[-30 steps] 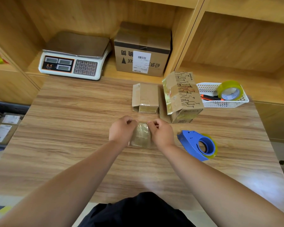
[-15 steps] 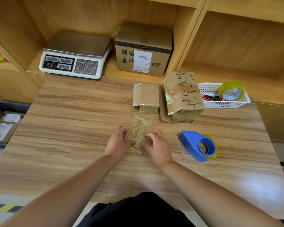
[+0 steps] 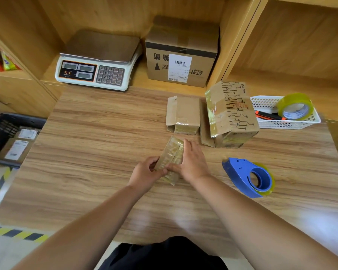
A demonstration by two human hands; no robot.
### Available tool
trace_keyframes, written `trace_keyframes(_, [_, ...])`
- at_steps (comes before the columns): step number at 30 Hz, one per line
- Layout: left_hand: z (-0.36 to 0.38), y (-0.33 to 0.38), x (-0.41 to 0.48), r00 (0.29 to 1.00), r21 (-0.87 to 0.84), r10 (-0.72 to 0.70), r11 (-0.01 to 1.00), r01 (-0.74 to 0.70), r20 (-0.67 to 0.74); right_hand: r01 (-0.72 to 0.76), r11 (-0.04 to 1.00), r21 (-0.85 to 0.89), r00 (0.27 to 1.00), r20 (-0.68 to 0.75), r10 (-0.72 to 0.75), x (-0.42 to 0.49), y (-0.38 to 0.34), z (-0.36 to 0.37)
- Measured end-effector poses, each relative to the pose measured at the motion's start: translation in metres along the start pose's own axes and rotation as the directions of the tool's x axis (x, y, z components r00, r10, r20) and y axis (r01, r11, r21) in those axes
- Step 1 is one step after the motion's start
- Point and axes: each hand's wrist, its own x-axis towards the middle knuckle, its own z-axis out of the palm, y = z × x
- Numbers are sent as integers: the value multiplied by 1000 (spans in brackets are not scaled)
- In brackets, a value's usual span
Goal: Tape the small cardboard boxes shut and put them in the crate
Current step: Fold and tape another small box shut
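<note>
A small tape-wrapped cardboard box (image 3: 172,152) is tilted up near the middle of the wood-grain tabletop (image 3: 90,145), caught between two hands. The left hand (image 3: 144,174) pinches its near end with curled fingers (image 3: 151,161) and thumb. The right hand (image 3: 193,162) lies along its right side, hiding that side, with its fingers (image 3: 187,147) straight and pressed flat. Just behind stands a flat brown cardboard box (image 3: 183,112), and beside that a bigger brown carton printed with black circuit lines (image 3: 232,112), marked "D40A". A blue plastic tape dispenser (image 3: 248,177) lies to the right of the hands, apart from them. Further back, a white plastic basket (image 3: 289,124) holds a yellowish roll of clear tape (image 3: 295,106) and an orange-and-black tool (image 3: 269,115). On the shelf behind sit a white electronic scale with a keypad (image 3: 98,63) and a large brown carton with a white barcode label (image 3: 180,53), its black print upside down. Down at the left, a dark plastic crate (image 3: 0,123) holds labelled parcels (image 3: 18,147); their text is too small to read.
</note>
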Motion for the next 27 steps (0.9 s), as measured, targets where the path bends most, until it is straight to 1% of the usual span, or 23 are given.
trace_keyframes(3, [1,1,1,1000,-91,-23,996,23,2,-7,995,96,999,-34,10,11,7,-2])
trace_keyframes(6, [1,0,2,999,-178,-49,983,51,15,-13,978,210,999,-34,21,22,14,-4])
trace_keyframes(8, [1,1,3,998,-217,-55,974,59,24,-27,976,216,998,-48,38,27,19,-4])
trace_keyframes(11, [-1,1,6,997,-218,-44,974,55,56,-72,970,232,994,-62,89,31,25,-3])
trace_keyframes(16, [-1,-1,10,997,-213,-46,975,59,66,-62,966,250,989,-117,93,29,29,-3])
trace_keyframes(20, [7,0,8,999,-167,-21,986,26,32,-101,971,218,981,-140,133,25,25,-1])
trace_keyframes(22, [10,-2,10,999,-92,25,996,-23,25,-133,971,199,976,-146,164,23,21,0])
trace_keyframes(25, [11,-6,12,997,13,74,997,-74,34,-178,970,166,978,-79,193,23,14,2])
trace_keyframes(27, [12,-8,12,994,50,100,994,-102,32,-190,972,136,980,-41,197,24,11,5])
